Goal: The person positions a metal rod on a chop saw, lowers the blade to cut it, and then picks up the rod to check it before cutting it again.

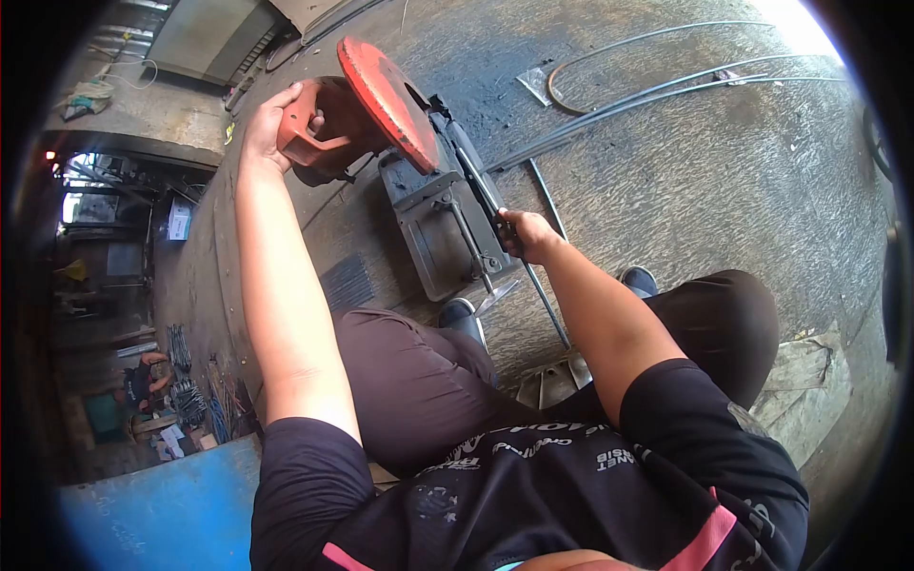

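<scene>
A cut-off saw with a worn orange-red blade guard [388, 100] and a grey metal base [433, 249] stands on the floor in front of me. My left hand [269, 128] is wrapped around its orange handle [303, 133]. At the right side of the base, my right hand [529, 235] is closed on a slim dark metal bar [479, 178] that runs toward the blade. The guard hides the bar's far end. Along the base lies the vise screw [464, 228], with its crank handle [497, 297] near my shoe.
Long thin metal rods [628, 112] lie across the floor at upper right. A thin bar [546, 197] lies beyond my right hand. Short rods [348, 283] lie left of the saw. Another person [143, 381] is at far left, near a blue sheet [162, 514].
</scene>
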`<action>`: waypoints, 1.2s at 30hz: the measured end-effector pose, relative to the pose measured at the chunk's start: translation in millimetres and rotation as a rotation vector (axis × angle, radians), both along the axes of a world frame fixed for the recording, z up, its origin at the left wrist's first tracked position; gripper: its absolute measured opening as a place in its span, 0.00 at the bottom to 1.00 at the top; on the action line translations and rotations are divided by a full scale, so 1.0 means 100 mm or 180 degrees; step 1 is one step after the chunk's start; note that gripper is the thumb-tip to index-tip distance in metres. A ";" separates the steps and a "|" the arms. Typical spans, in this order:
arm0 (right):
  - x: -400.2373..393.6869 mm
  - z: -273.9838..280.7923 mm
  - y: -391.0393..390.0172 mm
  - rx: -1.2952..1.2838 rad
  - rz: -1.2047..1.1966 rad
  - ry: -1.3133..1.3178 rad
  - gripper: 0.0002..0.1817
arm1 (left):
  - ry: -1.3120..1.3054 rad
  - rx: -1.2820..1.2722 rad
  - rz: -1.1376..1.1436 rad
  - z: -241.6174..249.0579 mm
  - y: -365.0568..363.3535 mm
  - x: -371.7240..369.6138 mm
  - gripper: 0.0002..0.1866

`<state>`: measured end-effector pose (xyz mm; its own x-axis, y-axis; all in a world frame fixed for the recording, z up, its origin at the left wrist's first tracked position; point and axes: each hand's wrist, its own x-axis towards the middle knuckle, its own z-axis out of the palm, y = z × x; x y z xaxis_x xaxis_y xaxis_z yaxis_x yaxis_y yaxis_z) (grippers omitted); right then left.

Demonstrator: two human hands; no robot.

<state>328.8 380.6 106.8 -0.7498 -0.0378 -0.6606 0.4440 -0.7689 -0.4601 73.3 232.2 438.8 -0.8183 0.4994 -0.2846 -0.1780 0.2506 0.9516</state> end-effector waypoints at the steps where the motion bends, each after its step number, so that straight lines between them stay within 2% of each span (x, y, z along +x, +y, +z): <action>1: 0.03 0.02 0.00 -0.0107 0.0061 0.0005 0.13 | 0.0007 0.0012 0.0063 0.00 0.00 0.02 0.19; 8: 0.06 -0.03 -0.01 -0.0617 0.0388 0.0248 0.14 | -0.0056 0.0075 0.0155 0.02 0.03 0.09 0.20; 12: 0.06 0.01 -0.04 -0.0634 0.0449 0.0318 0.15 | -0.0100 0.0141 0.0142 0.02 0.03 0.14 0.20; 15: 0.03 0.02 -0.05 -0.0548 0.0539 0.0335 0.14 | -0.0143 0.0190 0.0102 0.00 0.02 0.09 0.20; 17: 0.03 0.03 -0.04 -0.0471 0.0535 0.0414 0.13 | -0.0144 0.0217 0.0238 -0.02 0.02 0.06 0.14; 20: 0.03 0.03 -0.03 -0.0334 0.0488 0.0520 0.13 | -0.0051 0.0166 0.0167 -0.03 0.01 0.03 0.19; 36: -0.02 -0.10 -0.06 0.0123 0.0419 0.0531 0.11 | -0.0024 0.0242 0.0148 -0.04 0.02 0.08 0.18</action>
<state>326.5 374.7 97.1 -0.8392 -0.1197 -0.5305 0.4547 -0.6896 -0.5637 81.2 234.1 434.5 -0.8391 0.4813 -0.2536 -0.1951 0.1690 0.9661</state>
